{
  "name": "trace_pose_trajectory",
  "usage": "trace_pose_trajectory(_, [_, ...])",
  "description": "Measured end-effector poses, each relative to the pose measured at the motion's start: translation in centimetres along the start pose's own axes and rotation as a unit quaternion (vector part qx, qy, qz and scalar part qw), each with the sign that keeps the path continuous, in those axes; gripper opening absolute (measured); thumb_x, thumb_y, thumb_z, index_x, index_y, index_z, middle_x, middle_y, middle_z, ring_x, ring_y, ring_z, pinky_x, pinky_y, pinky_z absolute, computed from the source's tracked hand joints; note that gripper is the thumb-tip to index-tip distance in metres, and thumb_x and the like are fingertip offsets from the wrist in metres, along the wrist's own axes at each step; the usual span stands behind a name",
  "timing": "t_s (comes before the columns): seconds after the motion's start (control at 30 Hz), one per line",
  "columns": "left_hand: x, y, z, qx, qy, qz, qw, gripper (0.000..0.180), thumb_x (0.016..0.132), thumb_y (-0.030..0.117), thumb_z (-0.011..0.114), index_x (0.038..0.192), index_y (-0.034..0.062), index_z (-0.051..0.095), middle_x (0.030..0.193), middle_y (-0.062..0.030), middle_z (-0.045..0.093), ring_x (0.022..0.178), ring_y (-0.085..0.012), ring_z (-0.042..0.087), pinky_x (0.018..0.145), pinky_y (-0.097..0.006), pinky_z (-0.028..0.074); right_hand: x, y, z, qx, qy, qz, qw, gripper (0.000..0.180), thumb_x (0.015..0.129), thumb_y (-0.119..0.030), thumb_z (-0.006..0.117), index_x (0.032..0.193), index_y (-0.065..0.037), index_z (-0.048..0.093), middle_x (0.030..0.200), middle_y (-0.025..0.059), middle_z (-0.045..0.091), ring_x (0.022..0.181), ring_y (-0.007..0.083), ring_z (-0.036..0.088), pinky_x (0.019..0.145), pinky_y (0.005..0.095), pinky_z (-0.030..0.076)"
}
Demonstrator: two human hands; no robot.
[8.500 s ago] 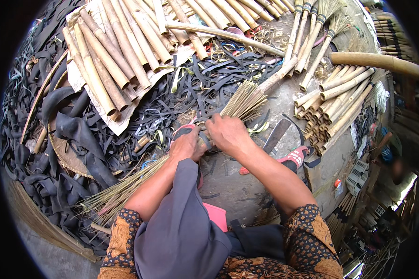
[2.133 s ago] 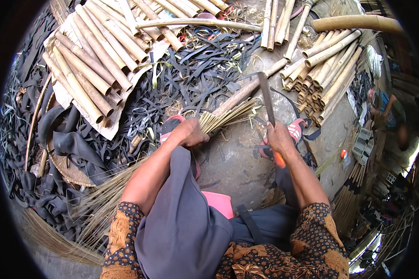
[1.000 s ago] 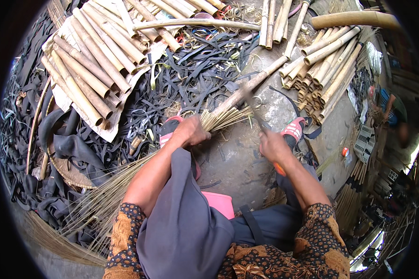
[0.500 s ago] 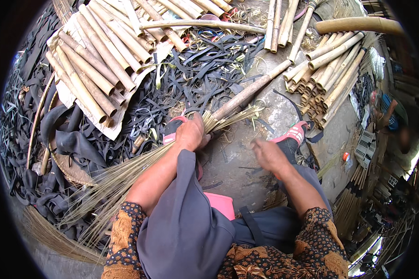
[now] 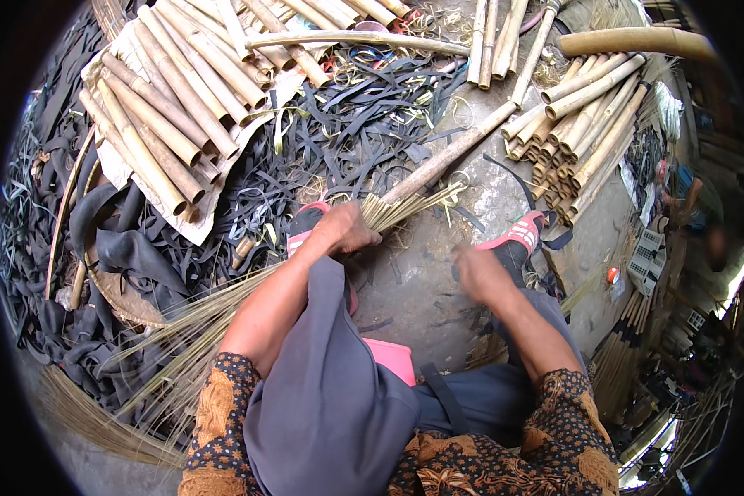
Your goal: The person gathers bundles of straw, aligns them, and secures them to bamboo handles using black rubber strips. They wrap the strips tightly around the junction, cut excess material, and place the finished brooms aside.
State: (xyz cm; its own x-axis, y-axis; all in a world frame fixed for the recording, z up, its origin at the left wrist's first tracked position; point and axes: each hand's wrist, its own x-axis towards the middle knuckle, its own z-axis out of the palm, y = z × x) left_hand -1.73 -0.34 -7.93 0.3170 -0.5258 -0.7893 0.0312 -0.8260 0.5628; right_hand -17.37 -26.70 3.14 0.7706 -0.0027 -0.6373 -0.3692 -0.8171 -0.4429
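Observation:
My left hand (image 5: 346,228) is closed around a bundle of thin, straw-coloured broom sticks (image 5: 401,208). The bundle's gathered ends point up to the right, while its long loose tips fan out to the lower left under my forearm. My right hand (image 5: 481,274) is held apart from the bundle, near my right sandal (image 5: 522,231). Its fingers look curled in, and what they hold, if anything, is hidden. A thick wooden pole (image 5: 450,155) lies on the ground just beyond the bundle's ends.
Black rubber strips (image 5: 331,140) cover the ground ahead and to the left. Cut bamboo tubes (image 5: 153,124) lie on paper at the far left, with another bamboo stack (image 5: 587,124) at the far right. A pink plastic object (image 5: 391,360) sits between my legs.
The left hand, still gripping the bundle, has shifted very slightly. My right hand has moved a little to the right and its fingers look more curled.

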Motion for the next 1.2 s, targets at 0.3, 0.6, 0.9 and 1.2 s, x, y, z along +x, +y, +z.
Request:
trace_pose_trajectory(0.3, [-0.7, 0.6, -0.7, 0.059, 0.039, 0.024, 0.997, 0.059, 0.076, 0.041, 0.085, 0.099, -0.0118, 0.071, 0.088, -0.0243, 0.076, 0.081, -0.0384, 0.075, 0.077, -0.045, 0.059, -0.6, -3.4, 0.9, 0.002, -0.055, 0.052, 0.997, 0.026, 0.104, -0.023, 0.052, 0.107, 0.001, 0.061, 0.089, 0.0334, 0.068, 0.089, 0.053, 0.067, 0.078, 0.0581, 0.053])
trace_pose_trajectory(0.6, [-1.0, 0.3, -1.2, 0.032, 0.016, 0.038, 0.999, 0.061, 0.077, 0.04, 0.085, 0.106, -0.0117, 0.07, 0.092, -0.0283, 0.074, 0.085, -0.0362, 0.074, 0.078, -0.045, 0.057, 2.9, 1.2, -1.5, 0.033, 0.07, 0.17, 0.982, 0.032, 0.106, -0.026, 0.05, 0.113, 0.003, 0.063, 0.086, 0.0302, 0.069, 0.087, 0.0481, 0.07, 0.079, 0.0548, 0.054])
trace_pose_trajectory(0.9, [0.9, -1.2, 0.0, -0.052, -0.007, 0.061, 0.997, 0.067, 0.072, 0.049, 0.084, 0.102, -0.0108, 0.074, 0.095, -0.0272, 0.075, 0.086, -0.0377, 0.073, 0.08, -0.044, 0.058, 1.1, -0.3, -0.7, 0.046, 0.031, 0.14, 0.989, 0.019, 0.101, -0.016, 0.054, 0.106, 0.001, 0.057, 0.088, 0.0322, 0.068, 0.089, 0.0514, 0.068, 0.078, 0.0589, 0.053])
trace_pose_trajectory(1.2, [1.1, -1.6, -0.2, -0.08, 0.0, 0.088, 0.993, 0.07, 0.07, 0.044, 0.088, 0.112, -0.0097, 0.072, 0.103, -0.0277, 0.075, 0.092, -0.037, 0.074, 0.084, -0.043, 0.057, 0.1, -2.9, 2.5, 0.036, -0.015, 0.05, 0.998, 0.023, 0.104, -0.021, 0.052, 0.105, 0.001, 0.06, 0.09, 0.0333, 0.068, 0.09, 0.0532, 0.067, 0.079, 0.0604, 0.052])
